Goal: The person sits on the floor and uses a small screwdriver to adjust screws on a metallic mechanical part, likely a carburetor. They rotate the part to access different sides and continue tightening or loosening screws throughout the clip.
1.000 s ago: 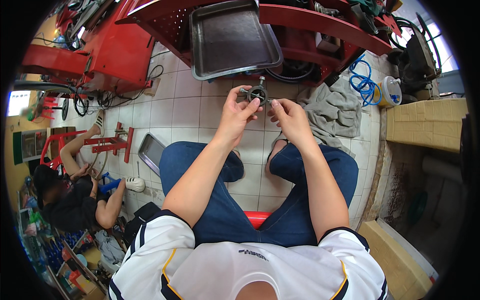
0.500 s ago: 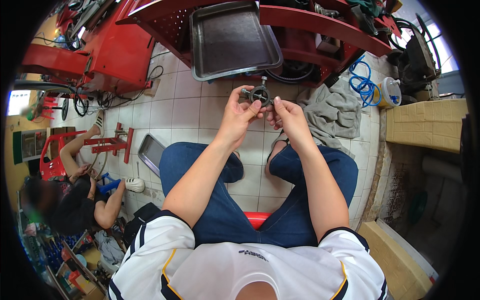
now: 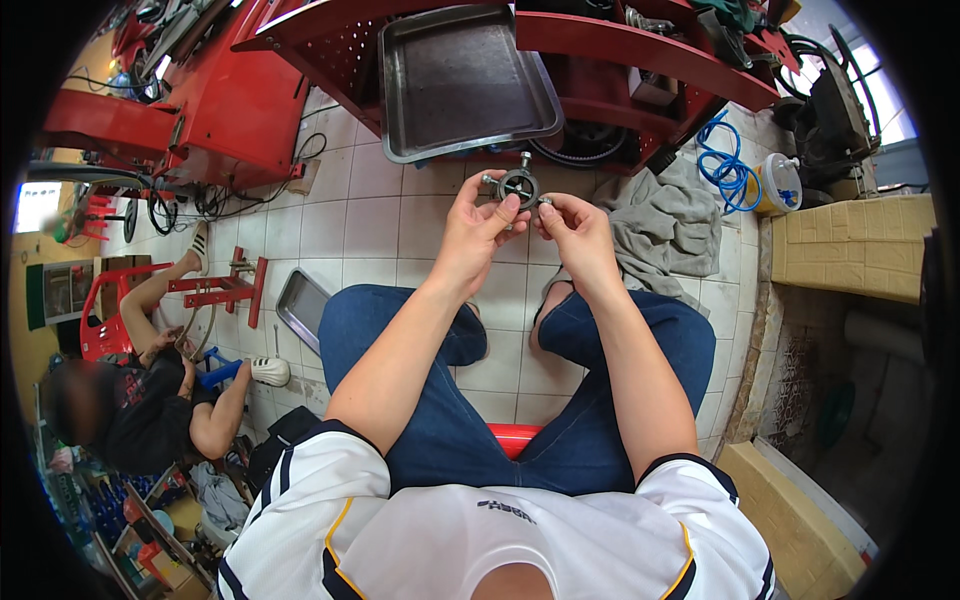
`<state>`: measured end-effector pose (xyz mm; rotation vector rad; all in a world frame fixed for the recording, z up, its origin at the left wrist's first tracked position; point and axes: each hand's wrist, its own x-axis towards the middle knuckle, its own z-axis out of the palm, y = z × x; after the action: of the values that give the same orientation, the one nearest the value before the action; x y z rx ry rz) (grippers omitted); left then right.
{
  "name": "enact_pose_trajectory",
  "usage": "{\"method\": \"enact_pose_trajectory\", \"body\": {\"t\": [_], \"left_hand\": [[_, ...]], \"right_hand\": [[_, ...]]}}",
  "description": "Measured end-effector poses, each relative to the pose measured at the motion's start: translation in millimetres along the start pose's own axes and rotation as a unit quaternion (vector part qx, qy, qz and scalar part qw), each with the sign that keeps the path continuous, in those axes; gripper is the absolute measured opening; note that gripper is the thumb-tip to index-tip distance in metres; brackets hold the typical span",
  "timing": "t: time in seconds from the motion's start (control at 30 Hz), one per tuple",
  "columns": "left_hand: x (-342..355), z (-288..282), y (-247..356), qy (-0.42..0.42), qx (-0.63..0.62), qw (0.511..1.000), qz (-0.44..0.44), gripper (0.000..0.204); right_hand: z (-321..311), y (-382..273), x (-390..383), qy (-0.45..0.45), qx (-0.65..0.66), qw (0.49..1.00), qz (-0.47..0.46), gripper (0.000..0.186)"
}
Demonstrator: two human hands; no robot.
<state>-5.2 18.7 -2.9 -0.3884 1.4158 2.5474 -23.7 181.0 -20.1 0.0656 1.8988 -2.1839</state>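
A dark metal ring with bolts sticking out around it (image 3: 534, 184) is held up over the floor between my knees. My left hand (image 3: 470, 236) grips its left side, with the thumb lying across the lower edge. One bolt (image 3: 526, 160) points away from me at the top and another pokes out by my left fingers. At the ring's right side my right hand (image 3: 582, 240) pinches a small bolt (image 3: 545, 201) between thumb and fingertips. My left fingers hide part of the ring.
Ahead stands a red metal bench with a grey tray (image 3: 460, 90). A grey cloth (image 3: 665, 225) and a coiled blue hose (image 3: 730, 175) lie to the right, near a cardboard box (image 3: 850, 240). At left are a small tray (image 3: 303, 308), a red stand (image 3: 225, 288) and a seated person (image 3: 150, 410).
My right hand's fingers have shifted up and curled in at the bolt on the ring's right side. My left hand keeps its grip on the ring, almost still.
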Motion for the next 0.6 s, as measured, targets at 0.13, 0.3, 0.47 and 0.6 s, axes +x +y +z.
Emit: {"method": "enact_pose_trajectory", "body": {"t": [0.13, 0.3, 0.47, 0.6], "left_hand": [[0, -3, 0, 0.006, -0.01, 1.0, -0.001, 0.048], [-1, -2, 4, 0.008, -0.01, 1.0, 0.002, 0.048], [-2, -1, 3, 0.009, 0.003, 1.0, -0.002, 0.047], [-3, 0, 3, 0.015, 0.023, 1.0, -0.002, 0.047]], "right_hand": [[-3, -6, 1, -0.026, -0.076, 0.997, -0.007, 0.02], [-3, -10, 0, -0.015, -0.081, 0.996, -0.014, 0.018], [-2, -16, -3, 0.009, -0.15, 0.987, -0.065, 0.015], [-2, -15, -2, 0.02, -0.158, 0.984, -0.084, 0.014]]}}
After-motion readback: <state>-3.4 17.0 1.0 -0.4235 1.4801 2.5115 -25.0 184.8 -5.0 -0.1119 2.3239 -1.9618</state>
